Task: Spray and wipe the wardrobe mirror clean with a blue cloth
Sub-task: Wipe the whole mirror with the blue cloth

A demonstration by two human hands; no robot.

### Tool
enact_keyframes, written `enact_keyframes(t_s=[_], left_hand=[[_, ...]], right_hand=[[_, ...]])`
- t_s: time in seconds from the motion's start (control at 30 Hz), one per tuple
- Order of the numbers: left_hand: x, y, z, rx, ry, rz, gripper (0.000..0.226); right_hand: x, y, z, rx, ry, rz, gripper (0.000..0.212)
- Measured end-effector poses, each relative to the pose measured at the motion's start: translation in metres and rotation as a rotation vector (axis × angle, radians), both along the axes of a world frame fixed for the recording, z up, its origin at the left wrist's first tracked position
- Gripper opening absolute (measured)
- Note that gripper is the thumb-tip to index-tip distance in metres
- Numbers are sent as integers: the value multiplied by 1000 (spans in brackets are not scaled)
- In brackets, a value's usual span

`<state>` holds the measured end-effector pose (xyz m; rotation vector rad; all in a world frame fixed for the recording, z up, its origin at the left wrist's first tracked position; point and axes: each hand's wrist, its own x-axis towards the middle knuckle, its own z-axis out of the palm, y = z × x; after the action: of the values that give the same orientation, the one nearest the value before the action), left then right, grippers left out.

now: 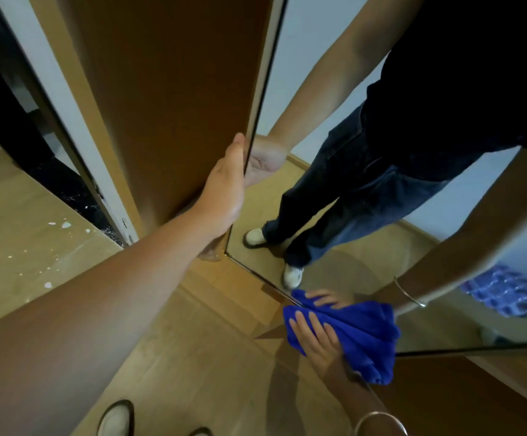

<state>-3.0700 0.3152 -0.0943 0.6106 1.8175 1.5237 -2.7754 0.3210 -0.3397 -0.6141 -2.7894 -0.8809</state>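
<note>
Nearest, at the bottom edge: two pale shoes with dark trim (115, 420) on the light wooden floor (192, 357). Just right of them, a thin silver bangle (378, 420) round the right wrist.

Above the bangle, right hand (318, 338) spread with straight fingers, pressing the bright blue microfibre cloth (359, 341) flat against the glass, grip not curled round it. Cloth bunched and fanned out under and to the right of the palm, touching the frameless wardrobe mirror (366, 247) at its lower corner, just beside the thin dark bottom edge; its reflection meets it above the fingers.

Farther up and left of that hand, left hand (224, 190) at the end of an outstretched bare forearm, grip wrapped round the mirror's left edge, thumb side against the brown wooden wardrobe door (177, 89), fingers showing mirrored on the glass side.

In the glass beyond both hands: reflected dark blue jeans, dark top, pale shoes, pale wall and a blurred blue-purple patch at the right.

Left of the left hand, farther off: a white door frame (67, 121) beside a dark opening, and white flecks (57, 225) scattered on the floor.
</note>
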Motion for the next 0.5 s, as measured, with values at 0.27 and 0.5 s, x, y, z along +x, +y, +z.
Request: enact_keyframes(t_s=[0.27,0.5], left_hand=[[3,0,0,4,-3,41,51],[3,-11,19,-71,-60,1,54]], right_hand=[[63,-1,11,-56,16,-41,40],[16,-29,110,-253,-19,-9,55]])
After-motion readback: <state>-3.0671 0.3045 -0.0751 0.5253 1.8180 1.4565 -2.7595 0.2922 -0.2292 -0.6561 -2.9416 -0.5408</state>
